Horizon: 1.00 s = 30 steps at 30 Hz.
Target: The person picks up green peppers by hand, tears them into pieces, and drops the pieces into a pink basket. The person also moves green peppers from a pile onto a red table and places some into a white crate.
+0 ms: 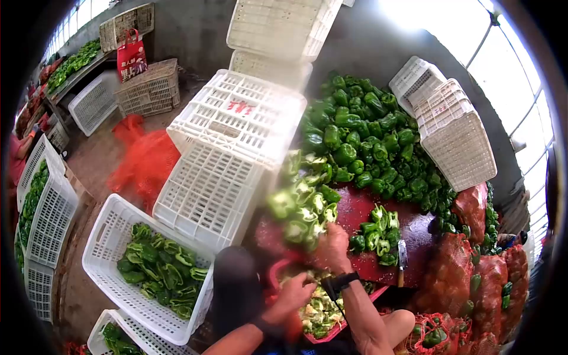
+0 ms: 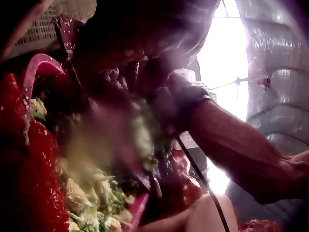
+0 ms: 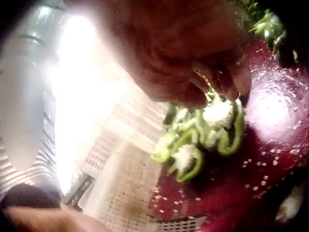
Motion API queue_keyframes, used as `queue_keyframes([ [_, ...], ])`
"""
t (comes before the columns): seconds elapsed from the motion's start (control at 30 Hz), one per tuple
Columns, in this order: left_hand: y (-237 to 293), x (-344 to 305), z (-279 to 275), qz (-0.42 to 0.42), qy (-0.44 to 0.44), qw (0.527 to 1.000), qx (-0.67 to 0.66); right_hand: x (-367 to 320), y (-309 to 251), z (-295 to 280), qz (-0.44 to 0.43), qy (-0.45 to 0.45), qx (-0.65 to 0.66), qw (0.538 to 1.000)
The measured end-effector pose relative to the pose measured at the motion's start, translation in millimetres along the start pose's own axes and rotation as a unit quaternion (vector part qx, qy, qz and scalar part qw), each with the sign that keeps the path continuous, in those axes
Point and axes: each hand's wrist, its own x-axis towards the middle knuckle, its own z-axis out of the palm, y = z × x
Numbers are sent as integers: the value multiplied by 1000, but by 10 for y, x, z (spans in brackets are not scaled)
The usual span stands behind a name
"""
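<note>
Far right on the red worktop (image 1: 414, 231), a big heap of whole green peppers (image 1: 367, 142) lies uncut, so most of the work looks left to do, and the white crate (image 1: 97, 236) at near left is only partly filled with halved peppers (image 1: 160, 269). Near the middle, the right hand (image 1: 334, 245) curls round a bunch of cut halves (image 1: 299, 207) at the worktop's left edge. The left hand (image 1: 296, 296) hovers over the red basin (image 1: 322, 339) of cores (image 1: 319, 310), fingers bent, though I cannot tell whether it holds anything.
</note>
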Motion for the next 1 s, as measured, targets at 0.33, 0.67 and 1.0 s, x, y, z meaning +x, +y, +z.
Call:
queue_keyframes([
  [0.33,-86,110,-58,-50,-15,993,-107,23,314,310,-36,-96,-181,978],
  [0.67,-211,202,-160,-71,50,978,-190,-181,394,288,155,-37,45,986],
  [1.0,-559,523,-243,-96,60,947,-300,-1078,138,-233,133,-274,343,889],
])
